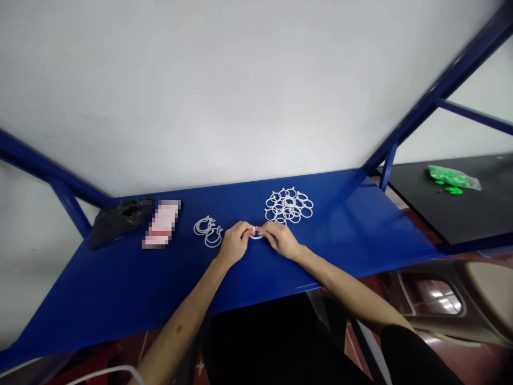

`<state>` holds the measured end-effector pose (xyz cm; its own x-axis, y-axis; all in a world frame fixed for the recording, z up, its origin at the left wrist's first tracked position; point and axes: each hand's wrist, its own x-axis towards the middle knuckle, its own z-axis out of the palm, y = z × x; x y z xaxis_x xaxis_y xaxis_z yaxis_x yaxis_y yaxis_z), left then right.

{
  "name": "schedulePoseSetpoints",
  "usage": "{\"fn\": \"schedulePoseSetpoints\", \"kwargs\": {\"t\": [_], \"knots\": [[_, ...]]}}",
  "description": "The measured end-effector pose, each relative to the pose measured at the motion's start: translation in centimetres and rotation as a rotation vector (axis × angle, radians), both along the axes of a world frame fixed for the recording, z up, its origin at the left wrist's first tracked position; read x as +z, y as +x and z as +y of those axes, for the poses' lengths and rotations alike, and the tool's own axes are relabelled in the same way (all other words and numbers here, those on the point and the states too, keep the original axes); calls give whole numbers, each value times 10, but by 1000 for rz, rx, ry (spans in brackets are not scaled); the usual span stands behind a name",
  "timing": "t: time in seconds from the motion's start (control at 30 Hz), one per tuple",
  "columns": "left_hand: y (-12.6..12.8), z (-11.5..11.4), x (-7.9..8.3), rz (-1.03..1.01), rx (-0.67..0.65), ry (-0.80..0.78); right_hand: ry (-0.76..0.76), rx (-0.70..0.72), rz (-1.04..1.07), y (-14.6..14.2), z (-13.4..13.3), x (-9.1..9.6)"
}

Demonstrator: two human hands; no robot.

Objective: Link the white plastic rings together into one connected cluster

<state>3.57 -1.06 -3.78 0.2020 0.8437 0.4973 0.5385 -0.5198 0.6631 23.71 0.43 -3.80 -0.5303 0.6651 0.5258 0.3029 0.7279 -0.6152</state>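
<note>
My left hand (233, 243) and my right hand (280, 238) meet over the blue shelf (352, 235), fingers pinched together on one white plastic ring (255, 235) held between them. A big heap of several white rings (289, 206) lies just behind my right hand. A smaller cluster of white rings (208, 230) sits to the left of my left hand.
A black plastic bag (118, 218) and a pink-and-white packet (162, 223) lie at the shelf's left. Blue frame posts rise at both sides. A black table (473, 214) to the right carries green pieces in a clear bag (451, 178). A white wall stands behind.
</note>
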Motion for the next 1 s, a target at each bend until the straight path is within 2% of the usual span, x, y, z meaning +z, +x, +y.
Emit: {"fn": "schedulePoseSetpoints", "kwargs": {"t": [0.1, 0.23, 0.33, 0.43, 0.53, 0.63, 0.8, 1.0], "knots": [[2, 0, 5, -2, -1, 4, 19, -63, 28, 1, 5, 3], [-6, 5, 17, 105, 1, 54, 18, -103, 40, 9, 9, 19], [-26, 8, 26, 230, 102, 85, 10, -105, 33, 31, 5, 31], [-55, 5, 30, 317, 203, 30, 17, -171, -37, 65, -4, 36], [-81, -6, 27, 482, 297, -2, 41, -232, -124, 99, -12, 31], [-98, -18, 20, 631, 336, -50, 18, -230, -187, 116, -11, 22], [-106, -24, 12, 682, 365, -61, 25, -217, -210, 114, -1, 7], [-103, -18, 12, 730, 379, -7, 62, -241, -194, 108, 2, 0]]}}
